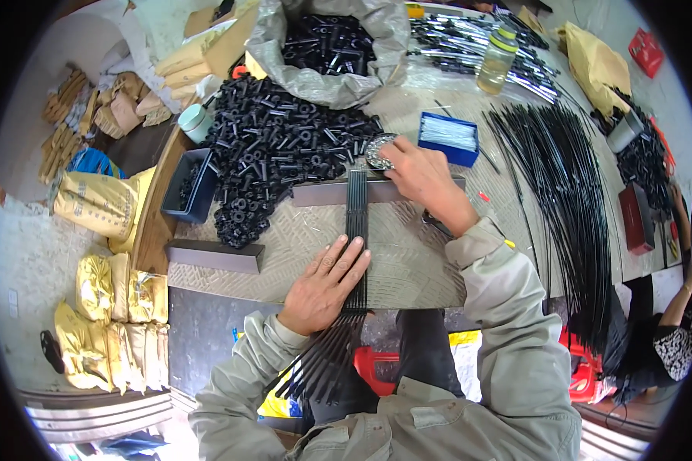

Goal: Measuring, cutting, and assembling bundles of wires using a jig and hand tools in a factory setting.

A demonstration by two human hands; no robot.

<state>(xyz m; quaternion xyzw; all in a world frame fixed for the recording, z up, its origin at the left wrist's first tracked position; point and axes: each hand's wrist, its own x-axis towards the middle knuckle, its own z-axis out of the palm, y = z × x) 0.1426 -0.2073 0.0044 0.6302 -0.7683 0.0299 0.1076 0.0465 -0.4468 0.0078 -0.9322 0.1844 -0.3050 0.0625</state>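
My left hand (327,282) lies flat, fingers stretched out, across a row of thin black rods (356,211). The rods sit side by side over a long dark block (319,193), and their near ends fan out past the table edge toward my lap. At the far ends of the rods, my right hand (419,173) reaches to a round dish (377,152) of small shiny pieces. Its fingers are curled together at the rim, and whatever they hold is hidden. A dark tool (436,223), partly covered, lies under my right wrist.
Loose black sleeve-like parts (277,138) are heaped at left, by a dark bin (187,184) and second block (215,256). Behind stands a sack (392,34) of black parts. At right are a blue box (447,138), bottle (498,61) and long black rods (565,200); another person's arm (678,300) shows beyond.
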